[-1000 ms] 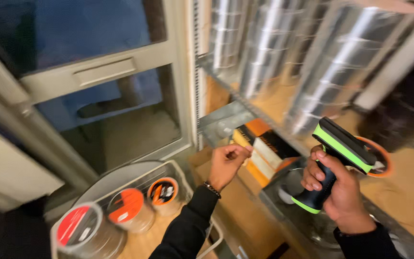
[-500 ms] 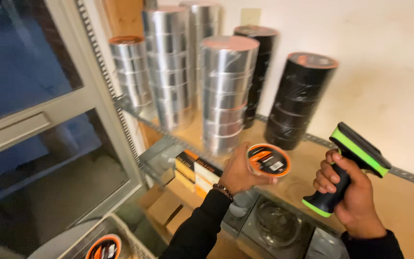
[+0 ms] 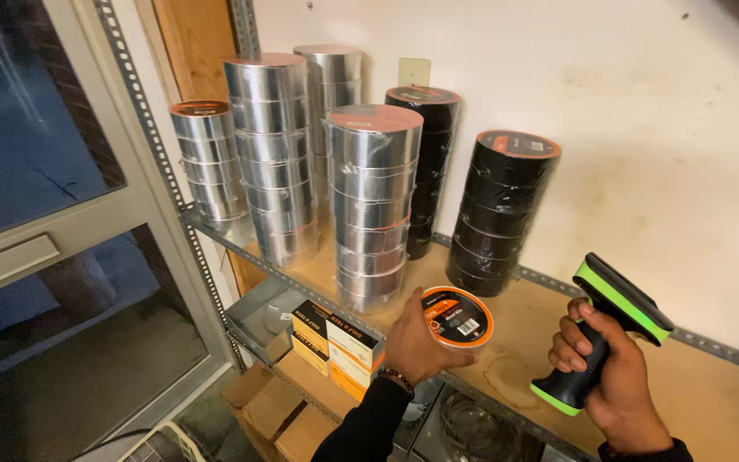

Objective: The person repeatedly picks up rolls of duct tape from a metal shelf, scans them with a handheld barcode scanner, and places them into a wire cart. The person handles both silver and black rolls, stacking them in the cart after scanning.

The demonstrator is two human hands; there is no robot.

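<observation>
My left hand [image 3: 414, 344] grips a roll of tape with an orange-rimmed black label [image 3: 457, 316], held just above the front of a wooden shelf [image 3: 519, 351]. My right hand [image 3: 611, 375] holds a black and bright green handheld scanner [image 3: 605, 329] by its grip, to the right of the roll, its head tilted up and to the right. Behind the roll stand several stacks of silver foil tape [image 3: 372, 205] and two stacks of black tape [image 3: 499, 212].
A white wall backs the shelf. A glass door with a metal frame [image 3: 53, 257] stands at the left. On the lower shelf lie orange, black and white boxes [image 3: 335, 342], cardboard boxes [image 3: 280, 411] and clear glass dishes [image 3: 472, 428]. A perforated metal upright [image 3: 160, 162] edges the shelving.
My left hand picked a tape roll up from below and brought it to shelf height. The view swung up and right onto the tape stacks. The scanner stayed in my right hand.
</observation>
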